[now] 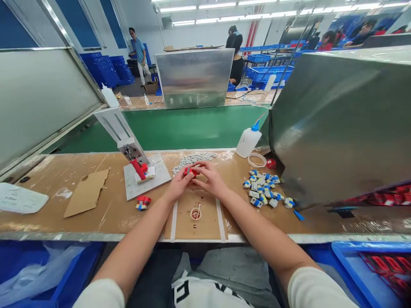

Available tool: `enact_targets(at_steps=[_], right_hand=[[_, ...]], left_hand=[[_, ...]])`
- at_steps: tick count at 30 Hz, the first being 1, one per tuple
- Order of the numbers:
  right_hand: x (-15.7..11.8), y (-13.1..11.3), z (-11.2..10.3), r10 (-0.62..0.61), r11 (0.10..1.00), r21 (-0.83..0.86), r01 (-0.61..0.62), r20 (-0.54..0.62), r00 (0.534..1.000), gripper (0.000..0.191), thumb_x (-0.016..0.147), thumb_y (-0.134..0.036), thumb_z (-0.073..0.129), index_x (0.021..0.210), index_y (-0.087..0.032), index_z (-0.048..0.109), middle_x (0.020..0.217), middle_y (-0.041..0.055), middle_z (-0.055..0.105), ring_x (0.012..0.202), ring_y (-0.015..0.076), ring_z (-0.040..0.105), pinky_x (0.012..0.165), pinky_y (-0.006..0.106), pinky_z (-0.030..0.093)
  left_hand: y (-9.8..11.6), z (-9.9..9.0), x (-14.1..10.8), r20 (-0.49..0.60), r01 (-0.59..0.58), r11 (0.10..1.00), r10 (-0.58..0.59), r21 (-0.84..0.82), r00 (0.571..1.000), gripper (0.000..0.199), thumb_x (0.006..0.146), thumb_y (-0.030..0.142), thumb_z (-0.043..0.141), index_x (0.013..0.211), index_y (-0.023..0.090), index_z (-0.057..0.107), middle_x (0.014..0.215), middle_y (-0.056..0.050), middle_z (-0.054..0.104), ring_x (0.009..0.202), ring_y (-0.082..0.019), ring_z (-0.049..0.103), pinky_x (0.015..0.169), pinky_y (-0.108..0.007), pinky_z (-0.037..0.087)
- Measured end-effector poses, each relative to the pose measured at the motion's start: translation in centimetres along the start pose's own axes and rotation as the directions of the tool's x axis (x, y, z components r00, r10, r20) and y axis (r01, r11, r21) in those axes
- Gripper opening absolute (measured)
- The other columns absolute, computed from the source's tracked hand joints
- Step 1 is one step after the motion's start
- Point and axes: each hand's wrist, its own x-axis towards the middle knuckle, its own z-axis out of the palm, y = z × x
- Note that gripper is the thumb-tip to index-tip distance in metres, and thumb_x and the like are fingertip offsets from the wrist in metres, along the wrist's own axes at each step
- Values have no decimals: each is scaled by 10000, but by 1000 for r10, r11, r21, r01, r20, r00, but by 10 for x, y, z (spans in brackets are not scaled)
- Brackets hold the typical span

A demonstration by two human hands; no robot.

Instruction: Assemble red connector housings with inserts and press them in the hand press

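Both hands meet over the middle of the workbench, around a small red part (190, 172). My left hand (180, 183) is closed on it from the left. My right hand (210, 179) has its fingers bent against the part's right side and partly over it. Just behind them lies a pile of flat grey pieces (195, 159). In front of the hands, a small cup (195, 213) with a thin stick in it stands on the brown board. Red and blue parts (143, 202) lie left of my left forearm.
A clamp press (138, 167) on a grey plate stands at left, beside torn cardboard (86, 192). At right are grey, blue and yellow blocks (263, 188), a squeeze bottle (248, 141) and a large metal enclosure (337, 128). Blue bins flank my lap. People are in the background.
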Motion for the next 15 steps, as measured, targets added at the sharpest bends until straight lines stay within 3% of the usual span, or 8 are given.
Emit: enact_targets(at_steps=[2, 4, 6, 8, 10, 13, 15], right_hand=[[-10, -3, -7, 49, 998, -28, -50, -23, 999, 317, 1020, -474, 663, 1177, -201, 695, 1189, 143, 686, 1069, 252, 668, 908, 391, 561], [-19, -7, -18, 67, 997, 14, -70, 162, 985, 333, 1043, -522, 603, 976, -202, 664, 917, 66, 669, 808, 195, 614, 740, 318, 488], [-24, -12, -25, 26, 996, 61, -61, 464, 886, 443, 1065, -543, 547, 775, -209, 575, 715, 4, 584, 638, 148, 499, 640, 287, 366], [-24, -16, -25, -8, 997, 68, -48, 657, 754, 497, 1066, -541, 544, 699, -207, 529, 649, -12, 549, 588, 131, 444, 618, 291, 295], [-23, -18, -22, -21, 997, 70, -43, 719, 695, 469, 1078, -478, 534, 697, -204, 538, 646, -10, 554, 577, 126, 433, 620, 296, 276], [-22, -20, -16, -60, 992, 119, -39, 732, 679, 444, 1104, -401, 492, 710, -202, 551, 652, -6, 564, 585, 128, 454, 626, 294, 281], [-23, -22, -15, -77, 989, 141, -41, 735, 674, 457, 1094, -459, 533, 716, -203, 555, 663, -5, 576, 598, 129, 472, 623, 287, 286]], left_hand=[[-5, 3, 17, -86, 12, 990, -24, -138, 996, 675, 879, 751, 698, 1258, 206, 576, 1125, -99, 724, 809, -161, 701, 687, -283, 586], [-9, 2, 24, -101, 44, 975, -67, -216, 993, 615, 876, 781, 674, 1048, 198, 578, 900, -34, 704, 595, -101, 606, 533, -226, 495], [-11, -1, 24, -89, 72, 971, -95, -229, 991, 603, 908, 805, 610, 961, 208, 547, 680, 31, 609, 440, -66, 463, 430, -197, 365], [-12, -2, 21, -67, 104, 972, -121, -210, 990, 593, 931, 819, 565, 1017, 232, 534, 589, 75, 530, 372, -53, 340, 392, -185, 255], [-13, -1, 18, -39, 132, 973, -142, -189, 989, 599, 938, 840, 527, 1088, 260, 514, 596, 86, 522, 366, -50, 300, 398, -177, 222], [-14, 2, 16, -23, 164, 968, -171, -190, 985, 559, 966, 814, 492, 1102, 271, 492, 641, 76, 529, 395, -50, 324, 420, -167, 247], [-15, 2, 16, -4, 197, 958, -203, -209, 979, 439, 987, 694, 536, 1120, 279, 477, 669, 74, 527, 417, -53, 332, 428, -159, 254]])
